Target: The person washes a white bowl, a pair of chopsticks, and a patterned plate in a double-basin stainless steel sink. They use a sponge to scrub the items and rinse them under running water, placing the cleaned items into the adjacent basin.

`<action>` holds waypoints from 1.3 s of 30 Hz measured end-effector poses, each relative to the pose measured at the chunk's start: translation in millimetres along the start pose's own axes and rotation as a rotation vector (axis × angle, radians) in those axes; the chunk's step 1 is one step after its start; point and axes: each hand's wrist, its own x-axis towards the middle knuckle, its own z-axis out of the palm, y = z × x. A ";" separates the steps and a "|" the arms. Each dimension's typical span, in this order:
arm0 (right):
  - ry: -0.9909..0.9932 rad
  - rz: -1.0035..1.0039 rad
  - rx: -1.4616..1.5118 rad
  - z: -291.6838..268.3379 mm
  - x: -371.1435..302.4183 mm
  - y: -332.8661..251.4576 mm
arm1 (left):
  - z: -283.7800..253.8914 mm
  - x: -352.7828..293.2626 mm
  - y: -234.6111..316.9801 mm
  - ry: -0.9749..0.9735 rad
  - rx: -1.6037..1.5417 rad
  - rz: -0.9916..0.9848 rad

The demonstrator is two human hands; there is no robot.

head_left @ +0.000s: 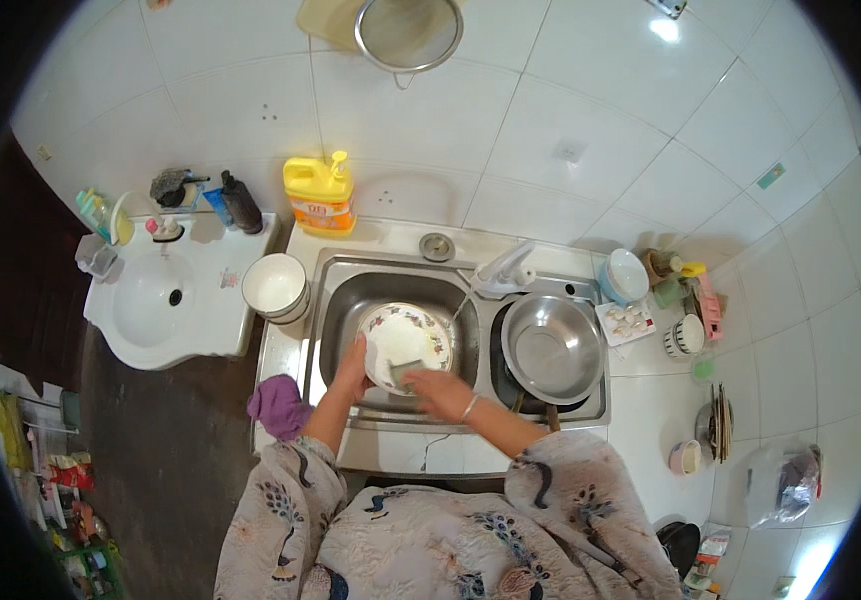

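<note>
Over the left basin of a steel double sink [329, 300], a white plate [391, 330] with a floral rim is tilted toward me. My left hand [353, 368] grips it by the left edge. Pressed on the plate's lower part is a greyish-green scouring pad [406, 370], which my right hand [439, 394] holds in closed fingers. A thin stream of water falls from the white faucet [504, 270] beside the plate's right edge. The fingers of my left hand behind the plate are hidden.
A steel bowl [553, 350] rests over a dark pan in the right basin. Left of the sink are stacked white bowls [277, 285], a purple cloth [279, 406] and a yellow detergent jug [320, 195]. A washbasin [151, 310] stands farther left; dishes [625, 276] line the right counter.
</note>
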 end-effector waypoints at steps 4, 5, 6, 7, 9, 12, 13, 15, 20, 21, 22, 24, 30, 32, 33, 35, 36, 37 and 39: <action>0.100 -0.140 -0.197 -26.4 -10.1 18.8 | -8.3 5.5 13.4 -0.157 -0.036 -0.151; 0.149 -0.115 -0.182 -25.8 -4.8 14.0 | -7.5 4.7 11.1 -0.167 -0.121 -0.155; 0.197 -0.089 -0.166 -21.2 4.4 5.9 | -5.6 3.3 7.9 -0.177 -0.207 -0.158; 0.240 -0.071 -0.147 -16.0 16.6 -5.3 | 2.2 -1.5 -2.3 -0.093 -0.249 -0.104; 0.273 -0.016 -0.116 -13.4 32.6 -31.4 | 29.0 -8.8 -26.5 0.046 -0.336 -0.001; 0.220 -0.006 -0.070 5.3 34.0 -35.4 | 24.2 -13.9 -26.0 0.109 -0.236 -0.047; 0.170 -0.043 -0.087 2.5 29.8 -31.3 | 21.1 -16.5 -25.9 0.127 -0.206 -0.063; 0.070 -0.119 -0.128 -8.7 16.2 -17.1 | -22.9 23.9 -53.3 -0.014 -0.245 -0.021; 0.236 -0.204 -0.153 -19.4 12.1 -4.7 | -0.1 -7.8 -12.6 -0.038 -0.352 -0.090; 0.243 -0.153 -0.151 -12.4 18.4 -12.1 | 0.5 -6.0 -16.5 -0.063 -0.438 -0.070; 0.247 -0.114 -0.147 -5.4 27.7 -23.3 | -11.8 7.4 -36.1 -0.022 -0.303 0.001; 0.257 -0.014 -0.141 5.3 35.5 -35.5 | 7.5 9.1 -43.1 0.136 -0.395 0.033; 0.160 -0.261 -0.236 -23.8 6.0 1.6 | -20.7 2.3 -14.0 0.118 -0.140 -0.048; 0.179 -0.261 -0.286 -34.9 1.8 5.5 | -20.2 4.4 -5.7 0.003 -0.197 -0.094; 0.202 -0.227 -0.261 -32.8 6.1 0.9 | -17.1 3.1 -4.8 -0.040 -0.291 -0.109; 0.261 -0.161 -0.223 -22.4 26.6 -16.8 | 4.6 2.6 -9.6 -0.014 -0.406 -0.008; 0.339 -0.134 -0.147 -13.4 40.2 -31.4 | 6.9 11.1 -26.7 0.039 -0.421 0.068; 0.320 -0.050 -0.159 -5.7 47.8 -40.5 | 12.5 12.3 -31.8 0.084 -0.432 0.139; 0.304 -0.091 -0.122 0.0 46.8 -38.3 | 4.2 13.2 -27.6 0.132 -0.308 0.037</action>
